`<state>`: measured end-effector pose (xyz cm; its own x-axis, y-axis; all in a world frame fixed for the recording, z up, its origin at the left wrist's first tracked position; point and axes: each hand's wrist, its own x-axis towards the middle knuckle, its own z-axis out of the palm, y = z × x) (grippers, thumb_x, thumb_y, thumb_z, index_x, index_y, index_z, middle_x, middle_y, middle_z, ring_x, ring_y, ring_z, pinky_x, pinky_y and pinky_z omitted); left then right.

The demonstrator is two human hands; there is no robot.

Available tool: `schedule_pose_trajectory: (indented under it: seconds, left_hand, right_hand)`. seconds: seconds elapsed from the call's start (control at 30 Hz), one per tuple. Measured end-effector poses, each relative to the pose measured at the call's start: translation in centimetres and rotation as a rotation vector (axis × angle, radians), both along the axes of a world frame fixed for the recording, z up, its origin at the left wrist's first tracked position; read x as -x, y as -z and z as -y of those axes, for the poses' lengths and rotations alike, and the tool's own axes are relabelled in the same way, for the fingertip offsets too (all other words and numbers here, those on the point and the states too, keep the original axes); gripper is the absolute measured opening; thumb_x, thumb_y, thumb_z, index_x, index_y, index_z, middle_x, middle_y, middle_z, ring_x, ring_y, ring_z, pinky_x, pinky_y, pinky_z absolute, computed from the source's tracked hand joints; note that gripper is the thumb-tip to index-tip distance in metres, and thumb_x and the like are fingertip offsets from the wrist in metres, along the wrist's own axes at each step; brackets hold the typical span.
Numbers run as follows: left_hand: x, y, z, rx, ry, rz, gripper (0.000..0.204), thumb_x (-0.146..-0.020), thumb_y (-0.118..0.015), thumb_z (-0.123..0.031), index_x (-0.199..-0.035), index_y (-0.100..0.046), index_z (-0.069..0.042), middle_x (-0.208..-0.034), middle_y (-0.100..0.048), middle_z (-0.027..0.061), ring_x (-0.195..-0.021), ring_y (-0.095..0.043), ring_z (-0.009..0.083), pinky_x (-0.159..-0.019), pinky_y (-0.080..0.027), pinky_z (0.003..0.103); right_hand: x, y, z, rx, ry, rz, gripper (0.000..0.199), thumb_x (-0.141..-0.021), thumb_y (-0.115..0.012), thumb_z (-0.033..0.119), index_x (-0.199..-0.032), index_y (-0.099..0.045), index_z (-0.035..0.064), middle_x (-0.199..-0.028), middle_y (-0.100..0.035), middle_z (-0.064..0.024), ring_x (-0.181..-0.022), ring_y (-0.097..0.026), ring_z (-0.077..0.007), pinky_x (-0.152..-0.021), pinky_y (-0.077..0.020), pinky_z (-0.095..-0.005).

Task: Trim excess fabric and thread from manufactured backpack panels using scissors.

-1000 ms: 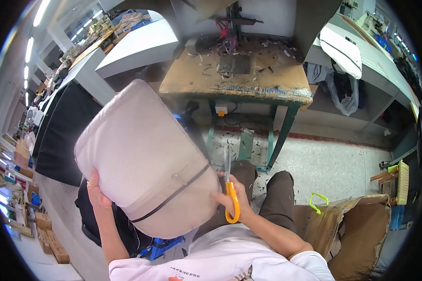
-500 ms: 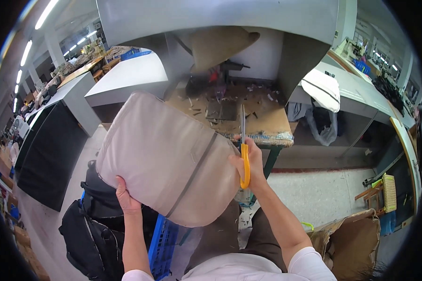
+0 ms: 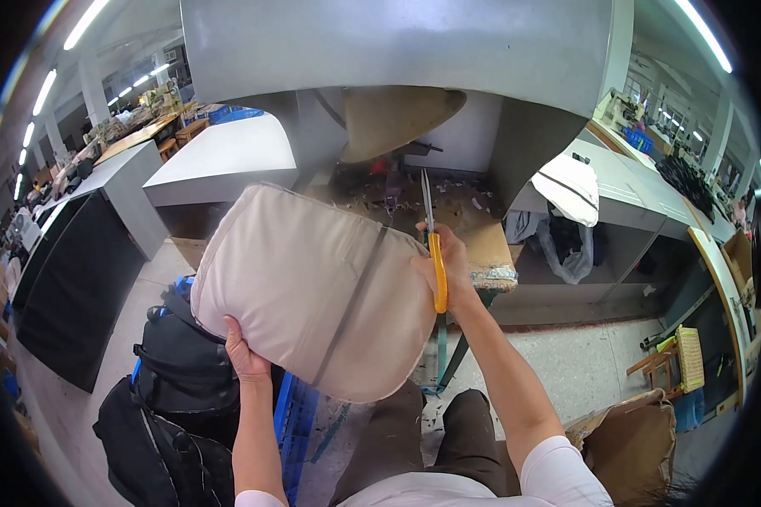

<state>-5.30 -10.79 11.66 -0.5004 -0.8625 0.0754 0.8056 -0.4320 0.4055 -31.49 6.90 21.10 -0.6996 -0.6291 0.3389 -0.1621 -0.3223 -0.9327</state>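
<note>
A pale, rounded fabric panel (image 3: 304,279) with a dark strap across it is held up in front of me, tilted. My left hand (image 3: 247,353) grips its lower left edge, thumb on top and the other fingers hidden beneath. At the panel's right edge is my right hand (image 3: 448,262), closed around a pair of scissors (image 3: 438,275) with yellow handles, the blades pointing up and away. The right thumb also presses on the panel; the fingers under it are hidden.
Ahead, a worktable (image 3: 492,241) littered with scraps stands under a grey metal hood (image 3: 397,51). Black bags (image 3: 186,363) lie on a blue crate (image 3: 292,422) at lower left. A cardboard box (image 3: 630,452) sits at lower right. Another pale panel (image 3: 568,188) rests on the right-hand bench.
The panel has shifted slightly right and turned a little, both hands still on it. The scissors moved slightly left and up, and the view has tilted upward.
</note>
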Motion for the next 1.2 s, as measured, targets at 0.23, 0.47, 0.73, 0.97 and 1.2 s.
schedule_pose_trajectory:
  seconds: [0.23, 0.47, 0.73, 0.97, 1.2]
  left_hand:
    - [0.8, 0.1, 0.7, -0.016, 0.017, -0.005, 0.050, -0.083, -0.055, -0.034, -0.119, -0.045, -0.002, -0.118, -0.051, 0.0127, -0.108, -0.049, 0.0279, -0.094, -0.037, 0.043]
    - [1.6, -0.4, 0.5, -0.016, 0.053, -0.027, 0.051, -0.083, -0.055, -0.035, -0.119, -0.044, 0.000, -0.118, -0.051, 0.0135, -0.109, -0.048, 0.0282, -0.095, -0.037, 0.044]
    - [1.9, 0.0, 0.3, -0.023, 0.080, -0.020, 0.051, -0.083, -0.055, -0.035, -0.120, -0.043, -0.001, -0.119, -0.050, 0.0133, -0.108, -0.048, 0.0284, -0.095, -0.037, 0.044]
    - [2.3, 0.1, -1.0, -0.008, 0.118, 0.008, 0.052, -0.083, -0.055, -0.034, -0.122, -0.041, -0.003, -0.119, -0.050, 0.0122, -0.108, -0.048, 0.0281, -0.094, -0.038, 0.044]
    - [3.0, 0.8, -1.6, -0.019, 0.112, 0.017, 0.051, -0.083, -0.055, -0.034, -0.121, -0.043, -0.003, -0.120, -0.050, 0.0118, -0.109, -0.048, 0.0271, -0.096, -0.036, 0.043]
  right_hand:
    - [0.9, -0.1, 0.8, -0.047, 0.059, -0.025, 0.043, -0.060, -0.057, -0.006, -0.101, -0.051, 0.0059, -0.077, -0.041, 0.0022, -0.066, -0.040, -0.0075, -0.057, -0.0348, -0.0195]
    - [1.7, -0.1, 0.7, -0.091, 0.096, -0.068, 0.042, -0.059, -0.057, -0.007, -0.099, -0.051, 0.0059, -0.076, -0.041, 0.0020, -0.063, -0.041, -0.0068, -0.055, -0.0348, -0.0188]
    - [1.6, 0.1, -0.1, -0.054, 0.098, -0.002, 0.043, -0.060, -0.056, -0.006, -0.101, -0.050, 0.0049, -0.070, -0.040, 0.0024, -0.056, -0.042, -0.0066, -0.050, -0.0326, -0.0189]
    - [0.6, -0.3, -2.6, -0.093, 0.147, 0.029, 0.041, -0.059, -0.059, -0.002, -0.099, -0.053, 0.0085, -0.064, -0.035, 0.0067, -0.054, -0.035, -0.0039, -0.048, -0.0274, -0.0186]
    - [1.1, 0.0, -3.6, -0.096, 0.161, 0.036, 0.041, -0.060, -0.060, -0.002, -0.099, -0.053, 0.0102, -0.064, -0.033, 0.0076, -0.053, -0.033, -0.0030, -0.049, -0.0265, -0.0182]
